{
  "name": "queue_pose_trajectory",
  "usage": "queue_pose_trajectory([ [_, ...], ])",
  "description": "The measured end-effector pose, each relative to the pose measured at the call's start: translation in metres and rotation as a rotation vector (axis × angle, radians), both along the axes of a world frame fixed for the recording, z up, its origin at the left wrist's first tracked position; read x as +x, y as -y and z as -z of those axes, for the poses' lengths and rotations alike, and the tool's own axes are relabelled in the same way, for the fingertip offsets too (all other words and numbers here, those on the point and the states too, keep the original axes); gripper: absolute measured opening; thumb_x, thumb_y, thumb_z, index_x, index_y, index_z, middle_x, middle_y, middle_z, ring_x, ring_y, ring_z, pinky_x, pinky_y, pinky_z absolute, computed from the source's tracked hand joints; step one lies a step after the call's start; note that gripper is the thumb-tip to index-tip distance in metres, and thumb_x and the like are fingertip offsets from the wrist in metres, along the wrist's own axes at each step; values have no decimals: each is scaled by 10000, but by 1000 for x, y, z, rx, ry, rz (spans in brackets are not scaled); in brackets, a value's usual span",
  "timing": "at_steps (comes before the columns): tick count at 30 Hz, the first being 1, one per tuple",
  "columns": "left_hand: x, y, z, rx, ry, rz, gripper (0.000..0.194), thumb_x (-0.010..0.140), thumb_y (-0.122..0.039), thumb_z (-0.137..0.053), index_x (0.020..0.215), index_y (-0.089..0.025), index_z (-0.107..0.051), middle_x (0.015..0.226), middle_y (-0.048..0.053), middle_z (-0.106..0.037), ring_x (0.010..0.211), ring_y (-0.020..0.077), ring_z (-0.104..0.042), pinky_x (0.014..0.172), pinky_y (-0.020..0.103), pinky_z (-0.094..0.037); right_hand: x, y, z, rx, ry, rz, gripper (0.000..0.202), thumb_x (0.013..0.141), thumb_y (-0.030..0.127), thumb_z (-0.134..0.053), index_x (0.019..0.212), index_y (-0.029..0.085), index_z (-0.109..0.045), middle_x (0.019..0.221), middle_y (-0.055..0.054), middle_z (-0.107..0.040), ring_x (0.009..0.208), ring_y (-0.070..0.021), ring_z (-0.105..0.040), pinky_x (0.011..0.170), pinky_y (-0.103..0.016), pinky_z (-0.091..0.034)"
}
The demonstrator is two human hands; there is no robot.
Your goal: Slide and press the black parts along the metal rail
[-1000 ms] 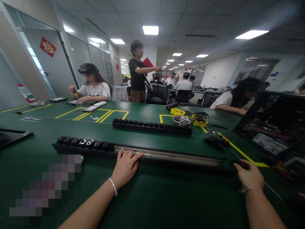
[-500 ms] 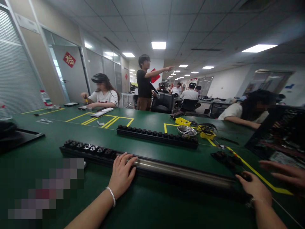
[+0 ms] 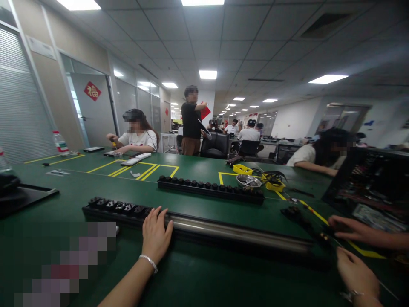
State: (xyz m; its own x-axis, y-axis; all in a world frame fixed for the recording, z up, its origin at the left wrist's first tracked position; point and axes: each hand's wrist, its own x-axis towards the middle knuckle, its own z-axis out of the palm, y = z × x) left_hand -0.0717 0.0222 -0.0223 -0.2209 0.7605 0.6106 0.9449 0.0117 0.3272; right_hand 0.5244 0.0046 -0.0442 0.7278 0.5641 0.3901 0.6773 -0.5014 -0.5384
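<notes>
My left hand (image 3: pixel 156 236) lies with its fingers spread over a long black bar (image 3: pixel 230 234), where the row of small black parts (image 3: pixel 119 205) meets the bare metal channel. At the lower right, my right hand (image 3: pixel 358 273) is closed, its fingertips pressed together beside the bar's right end; what they hold is too small to make out. Just beyond those fingertips lie dark parts (image 3: pixel 298 215) in a loose row. Farther back, a second black bar (image 3: pixel 209 189) is filled with similar round parts.
Another person's hand (image 3: pixel 358 230) reaches in from the right, close to my right hand. A metal bowl (image 3: pixel 248 182), yellow trays (image 3: pixel 243 169) and black cables stand behind the second bar. An open black case (image 3: pixel 377 187) is at right, a dark tray (image 3: pixel 28 194) at left.
My left hand has slid slightly left along the bar. My right hand has moved right and down, away from the dark piece it touched. The other person's hand has come further left.
</notes>
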Motion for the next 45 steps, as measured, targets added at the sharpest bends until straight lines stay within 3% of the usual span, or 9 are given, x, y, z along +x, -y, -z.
queue_pose_trajectory([
  [2, 0, 1, -1, 0, -7, -15, 392, 858, -316, -421, 1180, -143, -562, 1326, 138, -489, 1291, 281, -353, 1052, 454, -311, -27, 16, -15, 29, -216, 129, 417, 698, 342, -410, 964, 220, -707, 923, -231, -662, 717, -295, -616, 585, -424, -387],
  [4, 0, 2, -3, 2, -12, -39, 387, 861, -310, -411, 1173, -142, -567, 1334, 140, -483, 1284, 283, -362, 1049, 466, -307, -66, 31, -34, 130, -122, 63, 428, 740, 343, -374, 1020, 216, -672, 1035, -211, -643, 890, -301, -601, 655, -421, -416],
  [8, -1, 4, -5, -9, -23, -28, 359, 857, -302, -417, 1133, -159, -597, 1280, 115, -541, 1266, 286, -382, 1049, 477, -298, -159, 38, -60, 179, 207, -403, 428, 818, 420, -341, 985, 177, -652, 1081, -149, -640, 1027, -269, -561, 857, -405, -432],
  [11, -2, 5, -6, -19, -38, 17, 340, 856, -302, -424, 1107, -175, -614, 1203, 101, -596, 1215, 268, -439, 1042, 466, -311, -218, 26, -55, 134, 340, -654, 469, 861, 418, -330, 1117, 145, -612, 1161, -111, -626, 1120, -234, -528, 975, -401, -379],
  [14, -3, 6, -8, 10, -49, -11, 326, 849, -301, -437, 1085, -184, -629, 1231, 109, -571, 1202, 268, -446, 1027, 454, -332, -253, 14, -40, 39, 402, -685, 473, 886, 394, -311, 1158, 146, -607, 1221, -99, -604, 1173, -235, -503, 999, -424, -359],
  [20, -7, 1, -8, 17, -15, -162, 404, 846, -301, -432, 1179, -116, -568, 1358, 156, -448, 1301, 313, -331, 1051, 475, -297, -259, 11, -31, -58, 416, -677, 471, 898, 381, -296, 1175, 174, -616, 1222, -67, -609, 1183, -228, -504, 1009, -429, -353],
  [30, -5, -1, -11, -39, 3, -150, 403, 854, -298, -406, 1185, -122, -553, 1349, 156, -461, 1249, 298, -398, 1047, 508, -293, -259, 15, -35, -56, 412, -681, 471, 906, 376, -291, 1182, 175, -614, 1233, -71, -601, 1187, -229, -503, 1008, -434, -361],
  [36, -5, -2, -12, -61, 20, -160, 373, 850, -291, -421, 1153, -153, -590, 1393, 192, -387, 1219, 307, -443, 1034, 531, -292, -258, 15, -34, -51, 402, -686, 458, 900, 366, -304, 1181, 179, -614, 1239, -69, -598, 1189, -227, -501, 1006, -431, -361],
  [45, -5, -1, -10, -95, 12, -136, 359, 868, -291, -389, 1119, -186, -623, 1372, 165, -428, 1182, 294, -492, 1044, 567, -262, -259, 15, -33, -55, 410, -684, 451, 893, 352, -307, 1178, 186, -615, 1242, -63, -597, 1188, -223, -501, 994, -420, -363],
])
